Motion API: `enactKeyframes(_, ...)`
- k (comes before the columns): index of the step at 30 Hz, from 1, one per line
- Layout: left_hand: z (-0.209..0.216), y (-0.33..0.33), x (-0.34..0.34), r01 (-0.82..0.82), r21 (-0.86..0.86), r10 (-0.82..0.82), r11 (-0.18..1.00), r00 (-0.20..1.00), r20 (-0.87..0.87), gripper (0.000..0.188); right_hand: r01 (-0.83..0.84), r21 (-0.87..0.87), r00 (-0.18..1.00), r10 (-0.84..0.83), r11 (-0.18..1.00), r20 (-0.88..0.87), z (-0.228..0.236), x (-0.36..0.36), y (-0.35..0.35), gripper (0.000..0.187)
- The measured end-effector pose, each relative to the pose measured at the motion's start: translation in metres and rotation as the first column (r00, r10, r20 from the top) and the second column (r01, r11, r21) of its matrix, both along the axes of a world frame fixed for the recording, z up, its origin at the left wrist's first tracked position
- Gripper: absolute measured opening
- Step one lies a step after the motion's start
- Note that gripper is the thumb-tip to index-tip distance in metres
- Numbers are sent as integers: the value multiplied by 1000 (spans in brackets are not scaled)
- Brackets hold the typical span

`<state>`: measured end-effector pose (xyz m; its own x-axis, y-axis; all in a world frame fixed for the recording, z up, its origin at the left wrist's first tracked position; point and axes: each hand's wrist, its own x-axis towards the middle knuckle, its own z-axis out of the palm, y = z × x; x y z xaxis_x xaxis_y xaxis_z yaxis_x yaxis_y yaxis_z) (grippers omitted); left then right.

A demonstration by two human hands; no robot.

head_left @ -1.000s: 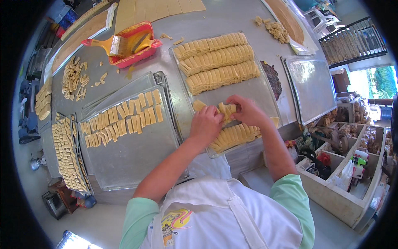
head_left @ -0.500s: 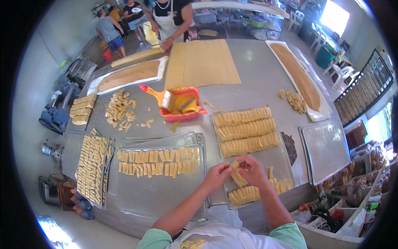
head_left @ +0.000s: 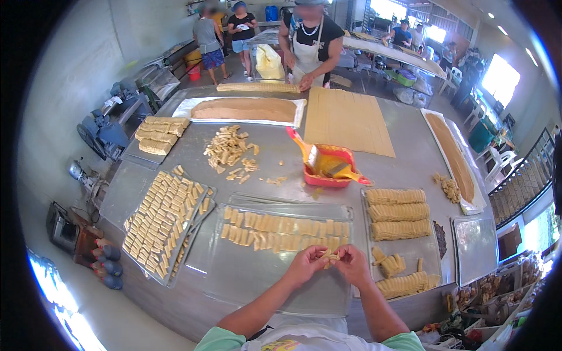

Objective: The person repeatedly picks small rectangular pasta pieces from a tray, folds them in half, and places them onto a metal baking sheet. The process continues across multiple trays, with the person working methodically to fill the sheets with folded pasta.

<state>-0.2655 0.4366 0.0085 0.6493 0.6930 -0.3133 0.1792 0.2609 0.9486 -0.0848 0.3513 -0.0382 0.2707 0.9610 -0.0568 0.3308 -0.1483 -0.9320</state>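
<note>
My left hand and my right hand are close together, pinching small pale dough pieces between their fingertips. Below them is a metal tray with two rows of flat dough pieces along its far part. The hands hover by the right end of the nearer row. To their right, another tray carries three long rows of upright dough slices, a loose cluster and a shorter row at its near edge. How many pieces each hand holds is hidden.
A full tray of pieces lies at left. Beyond are a pile of offcuts, a red basin with brushes, a dough sheet and filling-covered strips. A co-worker handles a long roll across the table.
Both hands have moved left from the right tray to above the middle tray, carrying dough pieces. The view has swung, so the table sits further right and more of the room shows.
</note>
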Motion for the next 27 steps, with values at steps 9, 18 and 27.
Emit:
enactKeyframes(9,9,28,-111,-54,-26,56,998,995,79,36,133,65,899,-92,989,-428,-2,-129,28,33)
enactKeyframes(18,11,31,-108,164,-85,-144,983,969,203,32,275,-42,958,-277,961,-72,5,-133,7,22)
enactKeyframes(27,2,13,-41,93,52,-96,994,994,61,27,309,-17,949,-307,951,74,20,-100,-14,21)
